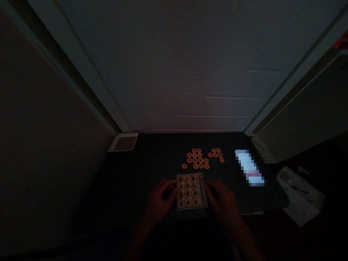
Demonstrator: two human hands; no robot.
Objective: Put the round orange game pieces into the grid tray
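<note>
Dim light throughout. At the far left of the dark table (141,181) we note a shallow tray-like lid (125,143), pale-rimmed and brown inside, near the back corner.

Next comes the left hand (161,197), its thumb and fingers closed on the left edge of a shallow square box (202,205). The box is at the near side of the table, between both hands; we cannot tell whether it rests on the surface or is slightly raised. In it we read black-character xiangqi pieces (187,194), face up in rows, with four in the far row and three in each of the others. The right-hand column is bare below its top piece.

Beyond the box are loose xiangqi pieces (194,155) in two groups, mostly red-lettered; a few are too dim to read.

The right hand (224,197) grips the opposite edge. Farther right we log a bright oblong (248,168), pixelated, then a white box (301,195) beside the table.

We judge the step in hand as steadying the part-filled box. The next move calls for a level hold, since the bare column leaves room for sliding.
</note>
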